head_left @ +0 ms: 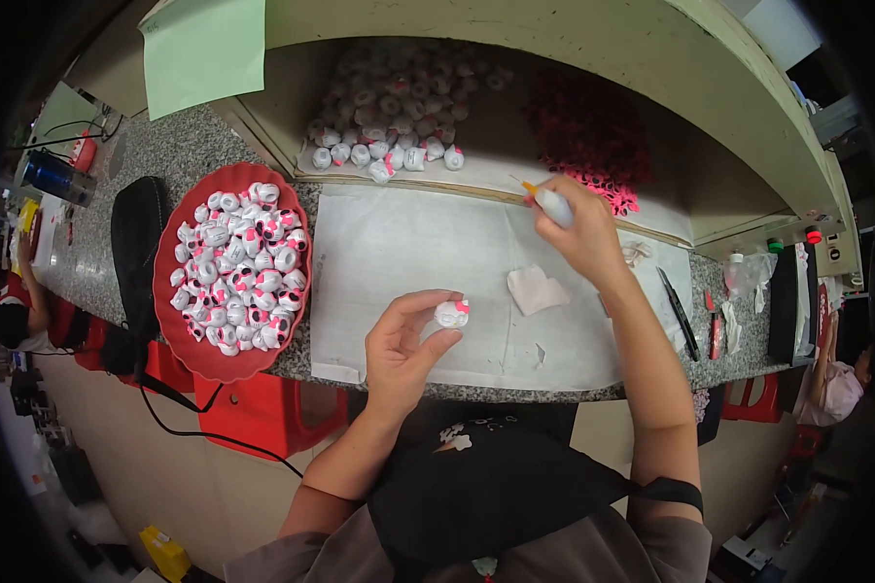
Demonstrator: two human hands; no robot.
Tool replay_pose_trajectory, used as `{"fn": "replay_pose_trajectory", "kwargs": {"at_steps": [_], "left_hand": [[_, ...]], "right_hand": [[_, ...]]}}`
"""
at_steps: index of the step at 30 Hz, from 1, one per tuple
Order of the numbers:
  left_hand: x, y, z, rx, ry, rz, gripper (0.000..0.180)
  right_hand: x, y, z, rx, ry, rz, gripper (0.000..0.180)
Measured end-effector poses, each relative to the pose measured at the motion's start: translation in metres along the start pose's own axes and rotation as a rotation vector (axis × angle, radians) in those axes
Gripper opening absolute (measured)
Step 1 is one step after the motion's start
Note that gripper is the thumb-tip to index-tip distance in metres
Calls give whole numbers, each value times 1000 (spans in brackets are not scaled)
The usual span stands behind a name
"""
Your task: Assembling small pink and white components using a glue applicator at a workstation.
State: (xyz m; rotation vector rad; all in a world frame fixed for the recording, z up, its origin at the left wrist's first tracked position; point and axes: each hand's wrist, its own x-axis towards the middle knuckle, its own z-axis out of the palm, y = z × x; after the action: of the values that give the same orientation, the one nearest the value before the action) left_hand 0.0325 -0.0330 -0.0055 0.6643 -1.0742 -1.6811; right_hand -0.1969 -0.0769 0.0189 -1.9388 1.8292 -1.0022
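Between the thumb and fingers of my left hand (pixel 401 342) is a small white doll head (pixel 451 314) with a pink bow, held just above the white paper sheet (pixel 389 233). My right hand (pixel 587 231) is wrapped round a white squeeze bottle (pixel 555 207) with an orange nozzle and a thin needle tip, which points up and left. The bottle is apart from the head, nearer the shelf. A folded white cloth (pixel 537 291) lies on the paper between my two hands.
At left, a red scalloped bowl (pixel 165 316) holds many white heads with pink and black parts. Under the shelf are a heap of white heads (pixel 389 107) and a pile of pink pieces (pixel 593 146). Black tweezers (pixel 679 313) and a red-handled tool (pixel 715 335) lie at right.
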Motion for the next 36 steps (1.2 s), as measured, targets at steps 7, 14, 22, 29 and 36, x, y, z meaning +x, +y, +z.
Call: {"fn": "replay_pose_trajectory", "kwargs": {"at_steps": [7, 14, 22, 29, 36], "left_hand": [[0, -22, 30, -11, -161, -25, 33], [-14, -22, 41, -84, -147, -120, 34], [-18, -13, 43, -97, -95, -103, 36], [-16, -17, 36, 299, -147, 109, 31], [-16, -15, 35, 312, -148, 122, 30]], "right_hand": [[-86, -45, 4, 755, -56, 353, 6], [-113, -43, 22, 1201, 185, 493, 9], [-123, -45, 11, 1257, 261, 499, 7], [-125, -64, 11, 1158, 128, 475, 9], [-124, -64, 22, 1094, 174, 475, 9]]}}
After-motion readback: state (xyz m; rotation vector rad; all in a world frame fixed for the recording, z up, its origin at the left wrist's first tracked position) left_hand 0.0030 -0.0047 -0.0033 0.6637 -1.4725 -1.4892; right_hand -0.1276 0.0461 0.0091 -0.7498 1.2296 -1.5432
